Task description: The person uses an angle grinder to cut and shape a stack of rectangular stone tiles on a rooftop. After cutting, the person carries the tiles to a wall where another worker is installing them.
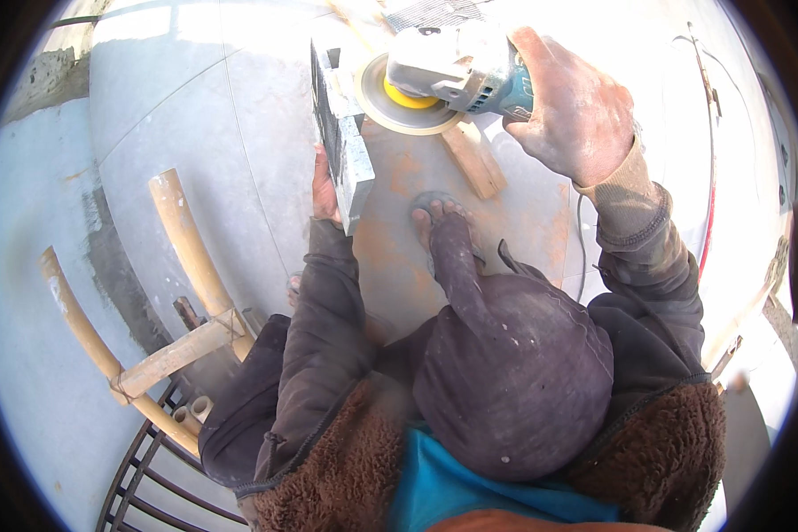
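Observation:
My right hand (581, 120) grips a grey and teal angle grinder (439, 66), which has a round disc (395, 115) with a yellow centre. The disc is beside the top part of a grey, notched slab (350, 168); I cannot tell whether they touch. My left hand (325, 182) holds this slab upright from its left side, with most of the fingers hidden behind it. A short wooden block (474, 160) lies on the floor below the grinder. My sandalled foot (439, 213) is just short of the block.
A bamboo ladder-like frame (186, 230) stands at the left, above a dark metal grille (168, 479). A pale wall (35, 195) runs along the left. A cable (581, 266) and a red rod or hose (708, 239) lie at the right on the tiled floor (195, 106).

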`<state>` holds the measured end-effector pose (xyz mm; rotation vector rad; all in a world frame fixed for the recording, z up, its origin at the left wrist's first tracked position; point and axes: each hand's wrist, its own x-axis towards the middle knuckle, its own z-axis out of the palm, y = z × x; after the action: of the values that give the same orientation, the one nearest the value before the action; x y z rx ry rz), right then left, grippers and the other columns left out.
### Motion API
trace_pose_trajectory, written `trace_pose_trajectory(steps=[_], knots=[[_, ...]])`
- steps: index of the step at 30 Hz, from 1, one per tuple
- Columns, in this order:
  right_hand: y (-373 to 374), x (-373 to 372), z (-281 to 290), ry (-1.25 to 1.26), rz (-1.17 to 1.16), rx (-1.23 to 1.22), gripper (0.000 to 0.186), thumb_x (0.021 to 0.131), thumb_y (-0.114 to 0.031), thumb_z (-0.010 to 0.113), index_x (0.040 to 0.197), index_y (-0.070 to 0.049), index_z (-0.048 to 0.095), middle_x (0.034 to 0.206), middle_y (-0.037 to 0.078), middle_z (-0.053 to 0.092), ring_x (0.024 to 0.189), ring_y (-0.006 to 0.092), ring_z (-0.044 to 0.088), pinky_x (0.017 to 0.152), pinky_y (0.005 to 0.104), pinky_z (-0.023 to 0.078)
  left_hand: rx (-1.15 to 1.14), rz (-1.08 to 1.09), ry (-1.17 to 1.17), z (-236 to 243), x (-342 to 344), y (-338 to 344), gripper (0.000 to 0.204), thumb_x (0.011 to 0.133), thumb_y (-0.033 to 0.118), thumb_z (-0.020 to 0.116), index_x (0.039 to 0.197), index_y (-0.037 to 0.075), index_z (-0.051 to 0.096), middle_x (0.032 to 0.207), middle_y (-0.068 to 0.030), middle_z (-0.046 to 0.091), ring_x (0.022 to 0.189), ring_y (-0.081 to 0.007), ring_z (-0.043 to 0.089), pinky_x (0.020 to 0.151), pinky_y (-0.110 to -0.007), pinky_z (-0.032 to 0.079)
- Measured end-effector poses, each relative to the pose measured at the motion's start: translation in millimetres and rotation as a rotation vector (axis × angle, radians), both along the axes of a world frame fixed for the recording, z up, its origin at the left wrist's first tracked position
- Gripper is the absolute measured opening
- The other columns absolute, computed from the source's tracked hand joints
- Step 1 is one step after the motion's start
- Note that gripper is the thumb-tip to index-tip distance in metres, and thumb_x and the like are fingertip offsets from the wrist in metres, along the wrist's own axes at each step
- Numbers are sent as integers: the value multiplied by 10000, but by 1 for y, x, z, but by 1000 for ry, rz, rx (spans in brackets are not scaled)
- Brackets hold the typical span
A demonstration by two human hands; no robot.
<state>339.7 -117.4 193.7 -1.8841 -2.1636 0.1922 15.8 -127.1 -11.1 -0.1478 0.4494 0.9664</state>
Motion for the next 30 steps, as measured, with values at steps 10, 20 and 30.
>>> trace_pose_trajectory(steps=[10,20,30], knots=[[-22,36,-23,422,-477,-101,622,714,-209,774,1262,-39,535,1072,167,670,952,301,678,857,399,531,62,60,-497,6,17,4,362,961,176,621,1248,-29,541,1116,-157,622,930,-290,701,672,-307,614],[-54,77,-56,1381,-801,-205,420,764,-6,697,1165,-8,572,994,66,620,862,157,619,764,303,504,-186,245,-807,39,38,15,349,885,108,646,1178,-52,545,965,-179,650,792,-303,713,522,-319,622],[-60,76,-70,1531,-789,-233,481,802,-34,672,1255,-16,510,1053,104,615,862,204,648,779,331,549,-325,323,-1090,71,60,13,334,848,111,689,1136,11,551,907,-200,672,741,-305,721,511,-352,630]])
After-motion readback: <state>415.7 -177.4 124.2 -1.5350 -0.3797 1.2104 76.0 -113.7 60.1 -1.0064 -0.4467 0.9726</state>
